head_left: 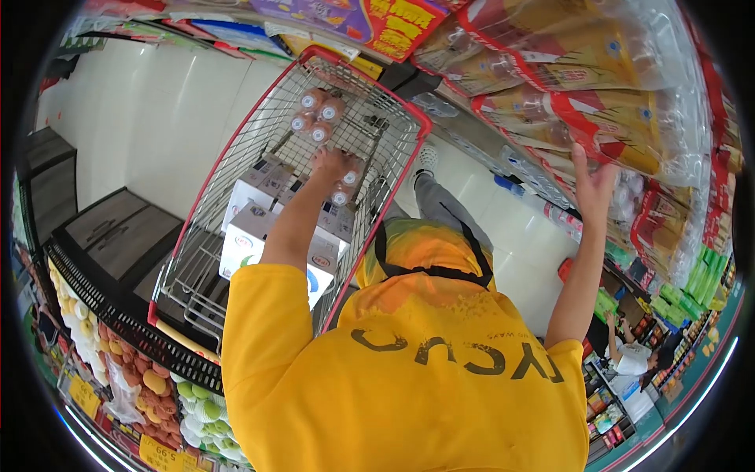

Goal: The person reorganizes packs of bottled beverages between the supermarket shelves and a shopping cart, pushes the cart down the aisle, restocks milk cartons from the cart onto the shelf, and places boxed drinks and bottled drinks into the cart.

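Observation:
My left hand [332, 165] reaches down into the shopping cart [206, 177], its fingers curled over a pack of capped bottles [343, 193]. Part of that pack is hidden under the hand. Another cluster of bottles with round white caps [318, 114] stands farther up in the cart. White and grey cartons [245, 240] sit below my left forearm. On the right, my right hand [595, 179] is raised to the shelf, with thumb and fingers apart around the lower edge of a red-banded, plastic-wrapped pack of amber bottles [621, 118]. Some of its fingertips are hidden by the wrap.
More wrapped bottle packs [543, 47] fill the shelf at upper right. A produce stand [149, 385] with a black slatted edge [130, 318] lies at lower left. Dark wooden crates [118, 236] stand beside the cart. Another person [631, 358] is at far right.

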{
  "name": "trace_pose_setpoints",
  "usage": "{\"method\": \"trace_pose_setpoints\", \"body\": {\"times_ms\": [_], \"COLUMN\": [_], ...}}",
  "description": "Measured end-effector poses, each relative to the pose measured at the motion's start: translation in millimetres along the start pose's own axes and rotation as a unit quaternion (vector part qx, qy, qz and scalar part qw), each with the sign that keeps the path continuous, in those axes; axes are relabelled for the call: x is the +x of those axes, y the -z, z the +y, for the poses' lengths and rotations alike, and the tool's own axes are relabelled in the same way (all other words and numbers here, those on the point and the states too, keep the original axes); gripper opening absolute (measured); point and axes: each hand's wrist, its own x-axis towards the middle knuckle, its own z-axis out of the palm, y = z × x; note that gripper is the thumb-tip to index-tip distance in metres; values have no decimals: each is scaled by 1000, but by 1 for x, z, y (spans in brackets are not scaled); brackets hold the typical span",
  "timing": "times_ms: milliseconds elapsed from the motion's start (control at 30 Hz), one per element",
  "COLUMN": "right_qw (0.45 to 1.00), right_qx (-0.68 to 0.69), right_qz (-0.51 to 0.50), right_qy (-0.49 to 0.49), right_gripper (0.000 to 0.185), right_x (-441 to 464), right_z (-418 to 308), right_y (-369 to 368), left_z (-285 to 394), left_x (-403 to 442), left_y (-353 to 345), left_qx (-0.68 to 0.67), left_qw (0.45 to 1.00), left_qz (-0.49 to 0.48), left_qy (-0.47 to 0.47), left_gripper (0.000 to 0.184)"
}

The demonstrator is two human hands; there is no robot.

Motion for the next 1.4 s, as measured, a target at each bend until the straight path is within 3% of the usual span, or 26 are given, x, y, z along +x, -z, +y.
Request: {"method": "trace_pose_setpoints", "body": {"times_ms": [67, 133, 167, 267, 300, 433, 500, 533, 600, 667, 733, 767, 800, 867, 933, 1000, 1033, 1067, 1133, 1200, 1233, 1267, 1300, 1333, 1400], "right_qw": [1000, 999, 999, 1000, 999, 999, 999, 998, 996, 992, 991, 987, 987, 993, 993, 970, 980, 977, 964, 965, 942, 883, 770, 623, 463], "right_qx": [10, 25, 14, 13, 28, 11, -4, -21, -29, -52, -54, -64, -57, 6, 40, 228, 153, 162, 140, 232, 329, 410, 521, 609, 716], "right_qz": [16, 22, 17, 0, -13, -29, -30, -12, 14, -1, 25, 45, 54, 19, 19, 16, 97, 100, 207, 92, -53, -195, -292, -374, -418], "right_qy": [21, 28, 26, 5, 11, 25, 26, 51, 77, 110, 123, 139, 138, 118, 106, 84, 87, 95, 95, 74, -24, -121, -224, -319, -314], "right_gripper": [44, 43, 43, 40, 38, 34, 34, 35, 36, 42, 45, 49, 49, 52, 58, 62, 52, 52, 40, 30, 33, 36, 41, 46, 55], "right_x": [-1, 1, 1, 0, 1, 4, 2, 2, 5, 6, 4, 5, 5, 3, 2, 0, -7, -17, -51, -87, -105, -119, -126, -131, -133], "right_z": [4, 5, 6, 5, 2, -5, -2, 0, 6, 13, 15, 14, 14, 14, 9, 12, 8, 6, -2, 1, 18, 35, 38, 35, 29], "right_y": [-1, -1, -1, 3, 4, 5, 5, 4, 3, 5, 6, 7, 9, 14, 22, 24, 26, 30, 36, 22, -6, -35, -49, -59, -72], "left_z": [11, 21, 27, 39, 22, 6, 28, 19, -2, 4, 19, 27, 35, 52, 75, 94, 105, 116, 138, 170, 176, 189, 206, 219, 237], "left_x": [10, 13, 14, 2, 27, 40, -17, -10, 7, -30, -57, -75, -90, -123, -172, -221, -245, -266, -308, -340, -347, -357, -370, -381, -394], "left_y": [-9, -18, -25, -14, -30, -43, -3, -10, -22, -4, 10, 20, 35, 63, 99, 131, 143, 158, 180, 187, 187, 188, 189, 189, 187], "left_qx": [-23, 172, 200, 213, 210, 271, 88, 94, 96, 67, -83, -122, -112, -5, -59, -86, -80, -107, -130, -178, -225, -224, -303, -381, -393], "left_qw": [999, 980, 978, 974, 966, 944, 987, 987, 959, 954, 959, 922, 922, 929, 924, 913, 913, 918, 923, 897, 884, 883, 859, 828, 825], "left_qz": [-32, -65, -54, -73, -105, -89, -36, -32, 20, 66, 62, 138, 142, 168, 171, 245, 252, 243, 242, 261, 257, 260, 230, 194, 146], "left_qy": [4, -76, -22, -28, -106, -168, -129, -125, -267, -283, -265, -342, -343, -330, -337, -314, -311, -294, -268, -308, -319, -321, -342, -362, -380], "left_gripper": [70, 76, 80, 81, 88, 104, 96, 96, 92, 81, 69, 48, 48, 40, 38, 36, 36, 36, 37, 39, 36, 36, 33, 31, 29]}}
